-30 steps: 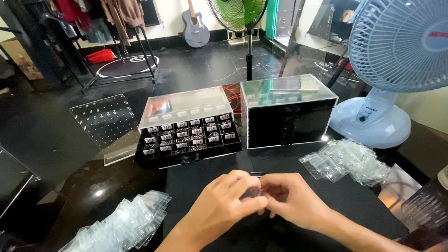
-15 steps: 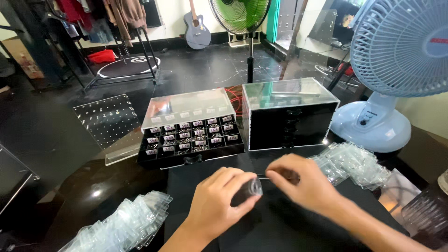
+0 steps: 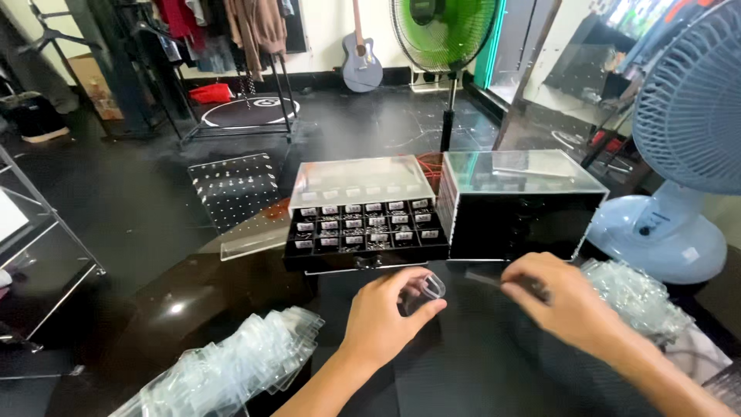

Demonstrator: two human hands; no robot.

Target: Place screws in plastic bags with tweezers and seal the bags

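While the left hand (image 3: 390, 313) pinches a small clear bag (image 3: 426, 290), right hand (image 3: 559, 297) sits just right, apart. Right fingers curl on something dark; cannot tell what.

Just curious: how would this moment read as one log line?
left hand: holds small clear bag | right hand: pinches dark strip | hands apart

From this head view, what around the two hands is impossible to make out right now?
- Right hand: it grips a thin dark strip, motion-blurred; its kind is unclear, its far end hidden by the fingers.
- Left hand: its small clear plastic bag is see-through; contents cannot be told.
- Black compartment tray: the pieces in its cells are too small.
- Heap of clear plastic bags: cut off by the bottom edge.
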